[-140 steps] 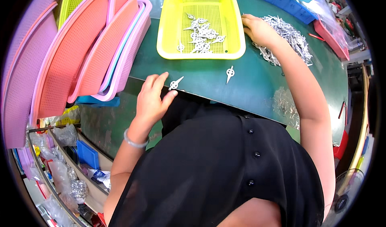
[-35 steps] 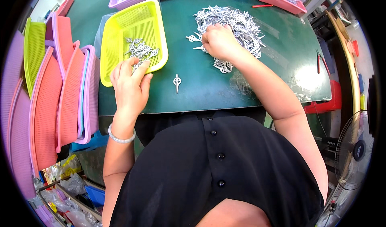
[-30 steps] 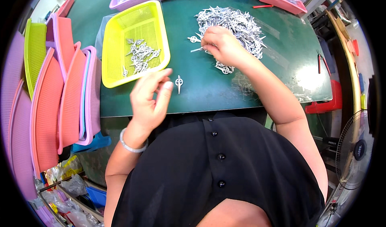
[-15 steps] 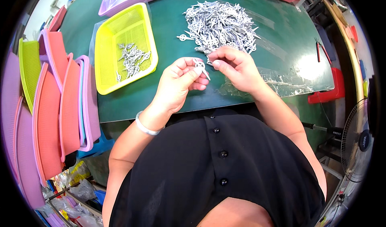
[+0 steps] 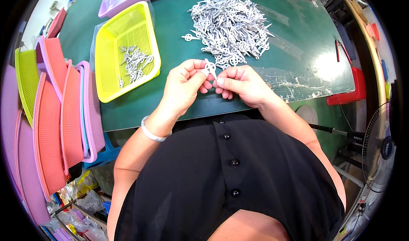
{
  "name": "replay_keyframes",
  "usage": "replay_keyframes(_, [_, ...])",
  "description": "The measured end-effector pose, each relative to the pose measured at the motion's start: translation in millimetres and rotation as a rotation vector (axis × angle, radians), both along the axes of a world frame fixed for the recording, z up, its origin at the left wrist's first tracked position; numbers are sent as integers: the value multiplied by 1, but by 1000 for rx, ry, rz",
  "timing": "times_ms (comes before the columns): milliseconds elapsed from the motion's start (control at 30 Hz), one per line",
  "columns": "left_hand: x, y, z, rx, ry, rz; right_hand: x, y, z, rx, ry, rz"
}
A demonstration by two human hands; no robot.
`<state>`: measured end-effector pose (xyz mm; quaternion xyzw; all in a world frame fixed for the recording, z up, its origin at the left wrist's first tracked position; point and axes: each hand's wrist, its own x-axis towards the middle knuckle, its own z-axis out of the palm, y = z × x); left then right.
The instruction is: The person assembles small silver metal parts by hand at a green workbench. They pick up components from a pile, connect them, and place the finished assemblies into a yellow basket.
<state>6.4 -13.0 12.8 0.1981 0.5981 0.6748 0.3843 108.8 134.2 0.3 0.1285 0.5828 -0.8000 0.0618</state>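
A small silvery pointed part with a ring-shaped middle (image 5: 211, 68) is pinched in my left hand (image 5: 186, 82). My right hand (image 5: 244, 85) has its thumb and fingers closed at the lower tip of this same part, so both hands meet on it above the table's near edge. Just beyond my fingers lies a large heap of similar silvery parts (image 5: 230, 25), and one loose part (image 5: 190, 37) sits at its left side. To the left stands a yellow-green plastic basket (image 5: 102, 81) with a small pile of these parts (image 5: 135, 63) inside.
Stacked pink and purple baskets (image 5: 53, 134) rise left of the green table (image 5: 179, 10). A purple basket (image 5: 132, 3) with clear plastic stands at the back. Red-handled pliers (image 5: 338, 51) lie at the right, near a red stool (image 5: 349, 89). A fan (image 5: 379, 147) stands at lower right.
My right hand has come from the heap's near edge down to the part in my left hand and closed on its tip. The view has shifted slightly.
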Motion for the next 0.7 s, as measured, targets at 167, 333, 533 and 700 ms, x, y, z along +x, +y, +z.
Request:
replay_keyframes(167, [-2,-3,-1,25,-53,2,-3,-1,-3,-53,-14,-8])
replay_keyframes(333, [-4,-4,-1,38,-64,8,-5,-1,-2,-81,-24,-3])
replay_keyframes(533, [-5,-5,-4,56,-82,11,-6,0,-4,-94,-24,0])
replay_keyframes(700, [-5,-4,-2,29,-93,19,-6,0,-6,-108,-27,-9])
